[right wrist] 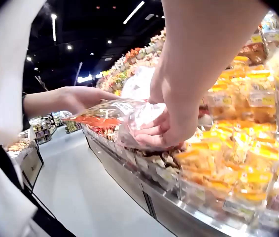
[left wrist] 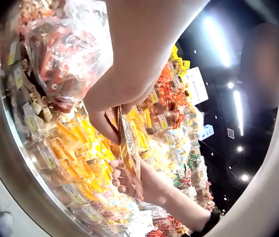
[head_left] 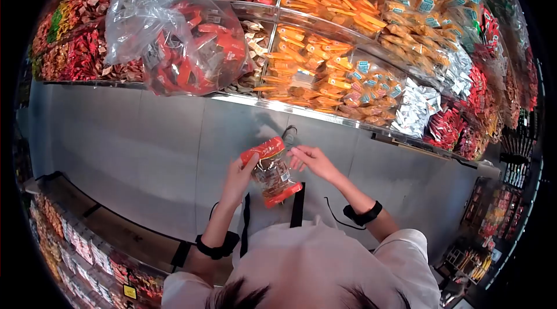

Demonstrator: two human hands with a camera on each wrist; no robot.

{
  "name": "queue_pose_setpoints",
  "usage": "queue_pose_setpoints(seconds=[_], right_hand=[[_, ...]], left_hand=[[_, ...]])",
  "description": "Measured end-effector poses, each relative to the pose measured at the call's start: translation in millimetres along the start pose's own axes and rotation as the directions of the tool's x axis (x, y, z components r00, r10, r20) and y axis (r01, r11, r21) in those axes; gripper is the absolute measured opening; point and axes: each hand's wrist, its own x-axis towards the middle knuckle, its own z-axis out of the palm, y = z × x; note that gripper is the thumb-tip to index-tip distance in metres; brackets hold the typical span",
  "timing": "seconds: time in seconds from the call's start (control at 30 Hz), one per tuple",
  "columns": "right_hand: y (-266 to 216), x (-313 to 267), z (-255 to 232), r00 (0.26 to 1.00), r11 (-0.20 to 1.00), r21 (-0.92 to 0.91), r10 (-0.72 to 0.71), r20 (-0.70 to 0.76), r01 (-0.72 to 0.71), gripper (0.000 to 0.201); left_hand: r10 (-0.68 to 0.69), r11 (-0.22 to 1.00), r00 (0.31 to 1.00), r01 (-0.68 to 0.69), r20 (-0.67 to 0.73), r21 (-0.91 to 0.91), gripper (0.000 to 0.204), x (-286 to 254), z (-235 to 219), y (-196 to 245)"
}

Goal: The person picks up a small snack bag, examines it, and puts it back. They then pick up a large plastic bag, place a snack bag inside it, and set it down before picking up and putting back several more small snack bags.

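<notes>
A clear snack packet (head_left: 271, 173) with red ends is pinched at its upper left corner by my left hand (head_left: 235, 180), in front of my body. Close to the packet's right side is my right hand (head_left: 310, 161), its fingers partly bent; whether they touch the packet is unclear. Edge-on in the left wrist view, the packet (left wrist: 128, 150) hangs from my left hand (left wrist: 124, 94), with the right hand (left wrist: 152, 185) behind it. The right wrist view shows the right hand (right wrist: 171, 118) overlapping the packet (right wrist: 100, 116), its fingertips bent.
A large clear bag (head_left: 197, 48) of red packets lies on the display at the upper left. Bins of orange packets (head_left: 316, 71) and white packets (head_left: 416, 106) run along the display beyond its metal edge (head_left: 278, 106). Another shelf (head_left: 87, 239) stands at lower left, across grey floor (head_left: 162, 141).
</notes>
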Motion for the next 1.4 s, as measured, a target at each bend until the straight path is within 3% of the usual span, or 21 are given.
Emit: queue_pose_setpoints(seconds=[0.07, 0.17, 0.27, 0.37, 0.43, 0.47, 0.53, 0.57, 0.63, 0.67, 0.73, 0.77, 0.87, 0.93, 0.97, 1.0, 1.03, 1.1, 1.2, 1.27, 1.4], right_hand=[[31, 8, -5, 0.989, 0.99, -0.065, 0.122, -0.083, -0.128, 0.036], [85, 25, -16, 0.968, 0.986, -0.104, 0.107, -0.228, -0.134, 0.035], [113, 25, -28, 0.933, 0.989, -0.107, 0.056, -0.354, -0.1, 0.032], [115, 17, -49, 0.864, 0.963, -0.253, -0.052, -0.502, -0.089, 0.03], [123, 23, -65, 0.739, 0.793, -0.601, -0.347, -0.578, -0.098, 0.025], [131, 34, -79, 0.728, 0.792, -0.605, -0.365, -0.58, -0.085, 0.025], [142, 45, -97, 0.525, 0.506, -0.852, -0.693, -0.494, -0.134, 0.039], [153, 54, -109, 0.521, 0.511, -0.849, -0.692, -0.5, -0.136, 0.039], [174, 78, -129, 0.466, 0.375, -0.91, -0.783, -0.412, -0.175, 0.054], [184, 86, -135, 0.441, 0.354, -0.919, -0.807, -0.393, -0.173, 0.056], [201, 102, -144, 0.35, 0.299, -0.942, -0.875, -0.335, -0.153, 0.058], [209, 107, -147, 0.315, 0.276, -0.946, -0.894, -0.318, -0.172, 0.058], [234, 125, -151, 0.177, 0.23, -0.951, -0.947, -0.267, -0.205, 0.059], [246, 138, -155, 0.125, 0.194, -0.951, -0.965, -0.229, -0.24, 0.061], [249, 143, -156, 0.075, 0.204, -0.946, -0.971, -0.229, -0.25, 0.063], [255, 149, -156, 0.03, 0.214, -0.941, -0.973, -0.229, -0.261, 0.065], [260, 161, -158, -0.043, 0.224, -0.951, -0.975, -0.22, -0.215, 0.068], [265, 169, -157, -0.057, 0.202, -0.939, -0.979, -0.194, -0.278, 0.068], [266, 174, -158, -0.076, 0.19, -0.918, -0.982, -0.175, -0.349, 0.067], [264, 174, -159, -0.071, 0.182, -0.933, -0.983, -0.168, -0.312, 0.068], [265, 172, -159, -0.026, 0.176, -0.93, -0.984, -0.177, -0.322, 0.075]], left_hand=[[-0.005, 1.0, 1.0, 0.005, -0.021, 0.002, 0.032, -1, -26, -27], [-0.101, 0.993, 0.985, 0.109, -0.139, 0.049, 0.029, 4, -71, -63], [-0.071, 0.99, 0.985, 0.09, -0.156, 0.113, 0.028, 6, -99, -76], [-0.036, 0.993, 0.991, 0.051, -0.129, 0.111, 0.025, 15, -89, -63], [-0.013, 0.991, 0.994, 0.027, -0.106, 0.128, 0.024, 42, -82, -66], [0.2, 0.94, 0.98, -0.187, -0.017, 0.284, 0.021, 67, -76, -72], [0.478, 0.688, 0.857, -0.502, 0.194, 0.524, 0.018, 109, -62, -85], [0.564, 0.508, 0.767, -0.615, 0.306, 0.603, 0.017, 133, -54, -86], [0.675, 0.276, 0.617, -0.72, 0.404, 0.637, 0.013, 178, -45, -103], [0.671, 0.272, 0.615, -0.723, 0.414, 0.635, 0.013, 198, -44, -108], [0.693, -0.042, 0.452, -0.752, 0.561, 0.658, 0.01, 231, -44, -119], [0.698, -0.054, 0.444, -0.75, 0.562, 0.659, 0.01, 245, -45, -127], [0.736, -0.127, 0.33, -0.79, 0.591, 0.6, 0.011, 281, -52, -139], [0.709, -0.127, 0.332, -0.807, 0.621, 0.577, 0.013, 289, -56, -145], [0.725, -0.162, 0.275, -0.823, 0.631, 0.544, 0.014, 293, -58, -148], [0.728, -0.166, 0.266, -0.826, 0.632, 0.538, 0.014, 297, -60, -150], [0.743, -0.228, 0.197, -0.823, 0.64, 0.519, 0.012, 301, -61, -151], [0.762, -0.314, 0.096, -0.81, 0.641, 0.495, 0.009, 305, -62, -154], [0.771, -0.335, 0.072, -0.8, 0.633, 0.498, 0.009, 311, -62, -159], [0.77, -0.329, 0.071, -0.808, 0.634, 0.49, 0.01, 313, -61, -159], [0.769, -0.239, 0.133, -0.848, 0.626, 0.474, 0.009, 311, -63, -158]])
